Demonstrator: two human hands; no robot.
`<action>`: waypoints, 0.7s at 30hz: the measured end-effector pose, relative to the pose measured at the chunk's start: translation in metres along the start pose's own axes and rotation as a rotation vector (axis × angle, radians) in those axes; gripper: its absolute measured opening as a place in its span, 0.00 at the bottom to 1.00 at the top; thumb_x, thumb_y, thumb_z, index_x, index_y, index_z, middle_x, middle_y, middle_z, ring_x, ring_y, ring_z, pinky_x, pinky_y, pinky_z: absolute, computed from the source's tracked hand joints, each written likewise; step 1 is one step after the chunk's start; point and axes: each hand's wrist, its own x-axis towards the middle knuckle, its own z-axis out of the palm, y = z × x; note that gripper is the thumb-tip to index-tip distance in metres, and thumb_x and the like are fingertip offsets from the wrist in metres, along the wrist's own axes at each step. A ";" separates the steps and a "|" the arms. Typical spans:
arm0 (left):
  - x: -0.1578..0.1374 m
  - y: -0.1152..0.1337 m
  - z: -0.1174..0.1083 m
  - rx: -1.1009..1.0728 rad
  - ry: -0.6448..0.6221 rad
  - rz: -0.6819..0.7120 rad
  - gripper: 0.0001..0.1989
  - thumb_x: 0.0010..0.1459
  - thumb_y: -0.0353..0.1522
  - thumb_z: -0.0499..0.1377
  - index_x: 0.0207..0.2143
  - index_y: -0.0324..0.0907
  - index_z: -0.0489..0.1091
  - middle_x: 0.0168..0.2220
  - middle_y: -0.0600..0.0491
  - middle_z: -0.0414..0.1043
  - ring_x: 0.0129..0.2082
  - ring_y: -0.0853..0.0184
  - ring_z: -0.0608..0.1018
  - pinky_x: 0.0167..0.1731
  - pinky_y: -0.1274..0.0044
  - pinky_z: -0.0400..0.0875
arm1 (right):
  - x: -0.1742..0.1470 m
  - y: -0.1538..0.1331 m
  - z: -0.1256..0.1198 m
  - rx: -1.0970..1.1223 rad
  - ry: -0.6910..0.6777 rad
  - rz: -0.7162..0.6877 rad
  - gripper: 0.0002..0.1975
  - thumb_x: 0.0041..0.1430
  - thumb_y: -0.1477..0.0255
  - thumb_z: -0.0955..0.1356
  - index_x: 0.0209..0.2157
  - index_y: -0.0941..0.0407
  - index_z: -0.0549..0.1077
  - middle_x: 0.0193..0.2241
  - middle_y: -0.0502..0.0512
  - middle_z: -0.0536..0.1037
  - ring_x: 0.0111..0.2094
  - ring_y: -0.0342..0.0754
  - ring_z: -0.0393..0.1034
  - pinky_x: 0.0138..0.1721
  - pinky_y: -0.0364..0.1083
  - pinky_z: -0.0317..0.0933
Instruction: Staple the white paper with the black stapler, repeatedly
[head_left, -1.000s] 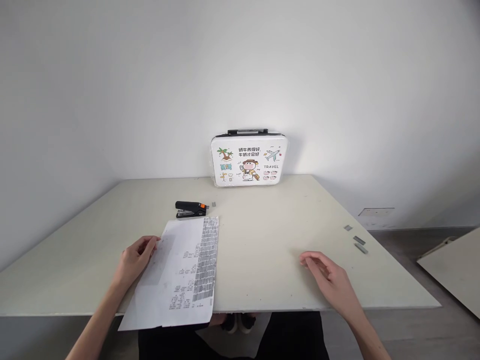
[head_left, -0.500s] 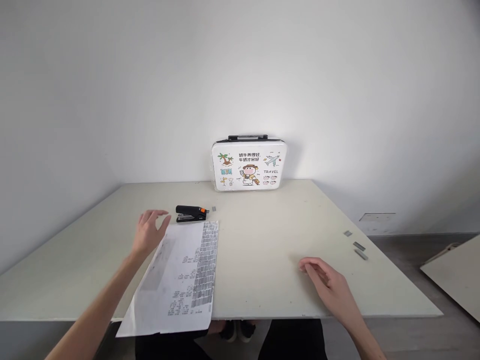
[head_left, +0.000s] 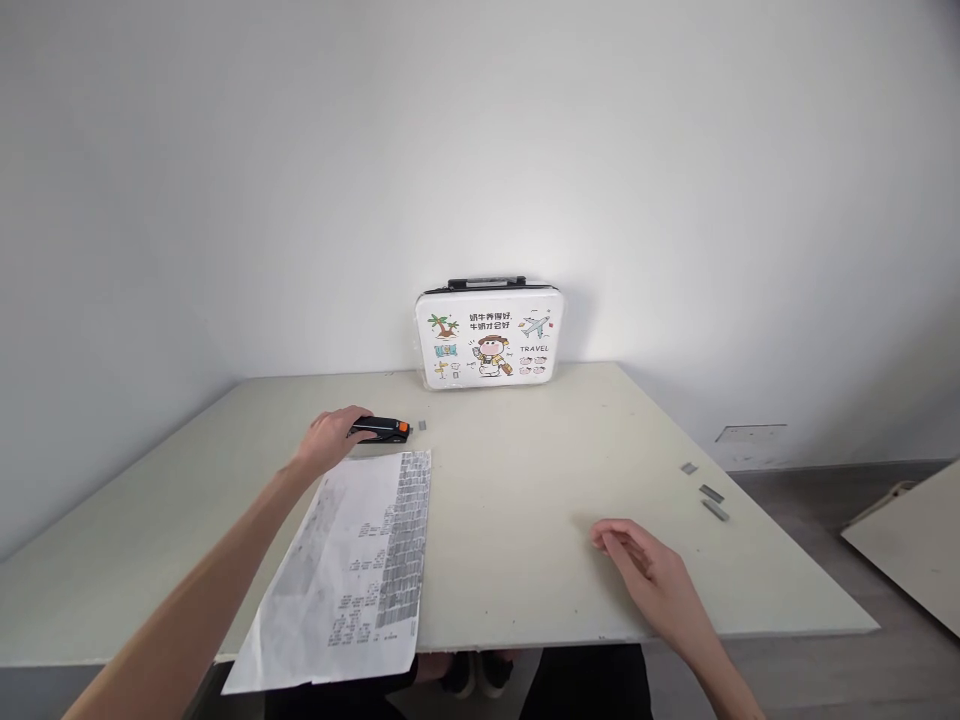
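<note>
My left hand (head_left: 331, 441) is closed around the rear end of a black stapler (head_left: 390, 429) with an orange part, which lies on the table at the far edge of the paper. A small grey staple strip (head_left: 422, 425) lies just off the stapler's front end. Below it, printed paper sheets (head_left: 352, 560) lie flat and hang a little over the near table edge. My right hand (head_left: 651, 572) rests at the table's right front, its fingers curled in loosely toward the thumb, and nothing shows in them.
A white case (head_left: 491, 365) with cartoon prints and a black handle stands against the wall at the back of the table (head_left: 525, 500). Several grey staple strips (head_left: 712, 493) lie near the right edge. A white panel (head_left: 911, 545) is beyond that edge, lower down.
My left hand has moved right and closed on the stapler, its fingers now over the top. The right hand has stayed in place. The view has shifted slightly.
</note>
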 end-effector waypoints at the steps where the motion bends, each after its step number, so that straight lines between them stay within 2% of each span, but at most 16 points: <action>1: -0.003 0.007 -0.002 -0.010 0.007 0.013 0.22 0.63 0.51 0.53 0.46 0.48 0.75 0.47 0.48 0.81 0.40 0.55 0.80 0.43 0.68 0.71 | 0.000 0.000 0.000 -0.001 0.003 0.000 0.20 0.69 0.50 0.63 0.43 0.50 0.78 0.47 0.60 0.83 0.47 0.56 0.80 0.34 0.44 0.72; 4: -0.017 0.041 -0.004 -0.049 0.027 0.069 0.23 0.66 0.51 0.52 0.51 0.47 0.73 0.49 0.47 0.80 0.41 0.56 0.80 0.40 0.70 0.72 | 0.000 0.001 -0.001 -0.003 0.006 0.007 0.20 0.69 0.50 0.64 0.44 0.50 0.78 0.47 0.60 0.83 0.47 0.56 0.80 0.33 0.44 0.72; 7: -0.043 0.092 0.003 -0.158 0.040 0.141 0.21 0.66 0.50 0.57 0.50 0.46 0.72 0.45 0.48 0.80 0.36 0.58 0.81 0.35 0.70 0.72 | 0.002 0.003 -0.002 0.002 -0.002 0.010 0.21 0.68 0.49 0.64 0.44 0.51 0.79 0.48 0.61 0.83 0.47 0.57 0.80 0.33 0.44 0.72; 11: -0.087 0.169 0.030 -0.350 0.013 0.237 0.13 0.68 0.45 0.59 0.47 0.47 0.72 0.41 0.50 0.80 0.35 0.61 0.81 0.34 0.71 0.73 | 0.003 0.005 -0.003 0.015 -0.009 0.002 0.22 0.67 0.49 0.64 0.45 0.50 0.79 0.48 0.62 0.83 0.48 0.58 0.80 0.35 0.46 0.74; 14: -0.111 0.213 0.057 -0.452 -0.034 0.241 0.12 0.67 0.44 0.61 0.48 0.49 0.72 0.41 0.51 0.80 0.34 0.61 0.82 0.31 0.72 0.73 | 0.002 0.002 -0.002 0.044 0.026 0.002 0.23 0.67 0.48 0.65 0.46 0.50 0.79 0.48 0.62 0.83 0.47 0.58 0.80 0.41 0.48 0.75; 18: -0.121 0.245 0.088 -0.572 -0.078 0.188 0.10 0.66 0.42 0.64 0.46 0.51 0.73 0.42 0.53 0.81 0.35 0.61 0.83 0.33 0.70 0.75 | 0.001 -0.005 -0.001 0.085 0.075 0.028 0.24 0.68 0.47 0.63 0.48 0.50 0.78 0.48 0.60 0.84 0.48 0.57 0.80 0.50 0.51 0.74; 21: -0.121 0.256 0.102 -0.614 -0.091 0.162 0.09 0.64 0.41 0.65 0.46 0.51 0.73 0.42 0.54 0.81 0.37 0.61 0.83 0.36 0.70 0.76 | 0.000 -0.008 -0.002 0.046 0.066 0.024 0.24 0.70 0.48 0.62 0.47 0.49 0.79 0.49 0.58 0.84 0.50 0.56 0.79 0.50 0.49 0.74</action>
